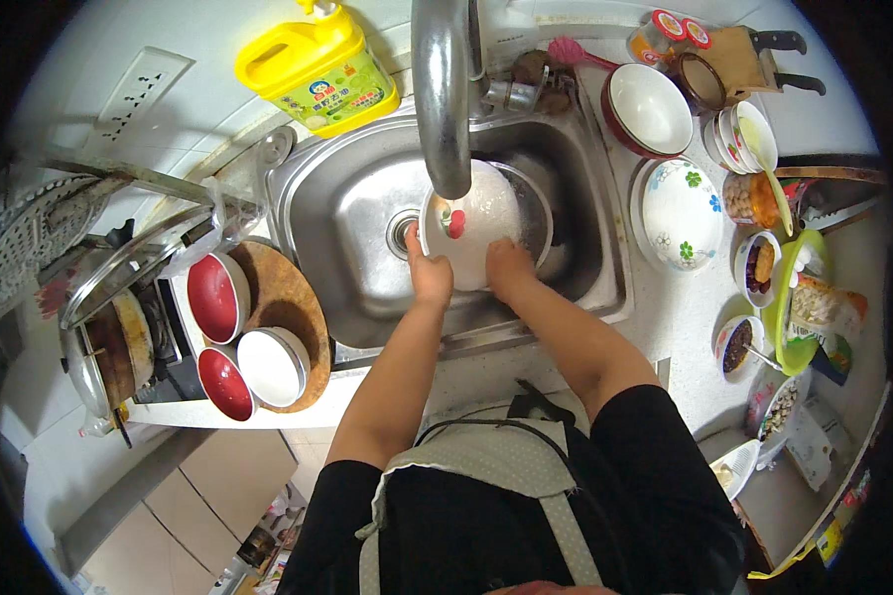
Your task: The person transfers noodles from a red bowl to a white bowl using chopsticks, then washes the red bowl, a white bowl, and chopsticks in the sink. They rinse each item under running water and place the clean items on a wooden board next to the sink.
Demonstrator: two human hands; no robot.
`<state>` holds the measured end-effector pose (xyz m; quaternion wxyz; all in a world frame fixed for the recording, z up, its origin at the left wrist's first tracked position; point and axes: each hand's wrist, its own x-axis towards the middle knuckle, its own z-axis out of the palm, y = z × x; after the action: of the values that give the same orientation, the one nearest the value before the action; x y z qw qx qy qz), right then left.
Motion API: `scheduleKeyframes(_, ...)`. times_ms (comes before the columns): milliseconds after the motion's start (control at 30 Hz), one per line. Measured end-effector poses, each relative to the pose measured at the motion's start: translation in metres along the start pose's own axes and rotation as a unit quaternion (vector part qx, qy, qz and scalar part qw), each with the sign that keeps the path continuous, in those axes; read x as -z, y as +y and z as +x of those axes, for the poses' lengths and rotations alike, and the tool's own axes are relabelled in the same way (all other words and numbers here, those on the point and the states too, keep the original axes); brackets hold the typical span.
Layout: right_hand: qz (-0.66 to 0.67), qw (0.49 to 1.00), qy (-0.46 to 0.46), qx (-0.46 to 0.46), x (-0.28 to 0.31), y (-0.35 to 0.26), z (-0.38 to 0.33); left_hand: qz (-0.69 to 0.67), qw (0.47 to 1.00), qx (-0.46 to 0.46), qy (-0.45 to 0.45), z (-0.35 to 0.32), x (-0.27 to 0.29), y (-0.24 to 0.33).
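Over the steel sink (347, 198) I hold a white bowl (476, 213) with a red flower print, its inside foamy. My left hand (429, 273) grips its near left rim. My right hand (508, 268) presses on its near right edge. The bowl sits just below the chrome tap spout (445, 99). A metal bowl (538, 213) lies behind it in the sink, partly hidden.
A yellow dish-soap bottle (318, 64) stands at the back left. Red and white bowls (218, 296) rest on a round wooden board (288, 297) left of the sink. On the right counter are a flowered white dish (680, 213), a stacked bowl (650, 109) and small food bowls (759, 263).
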<state>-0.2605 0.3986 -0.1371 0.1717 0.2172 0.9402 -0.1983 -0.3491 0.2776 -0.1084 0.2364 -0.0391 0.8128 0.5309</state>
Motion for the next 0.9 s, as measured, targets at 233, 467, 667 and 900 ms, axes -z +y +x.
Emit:
scheduleKeyframes(233,0.312,0.949,-0.050,0.015,0.011,-0.046,-0.019,-0.009,1.000,0.003,0.005,0.005,0.000,-0.012)
scheduleKeyframes(467,-0.009,0.992,0.083,0.097,-0.014,0.022,0.019,-0.029,0.999,-0.012,-0.026,0.005,0.002,-0.006)
scheduleKeyframes(667,0.344,0.937,-0.015,0.060,-0.026,-0.043,0.018,-0.063,0.998,0.009,-0.030,0.010,0.002,-0.020)
scheduleKeyframes(900,0.193,0.977,-0.021,0.083,0.001,0.001,0.010,-0.017,1.000,-0.009,-0.011,0.010,0.002,-0.015)
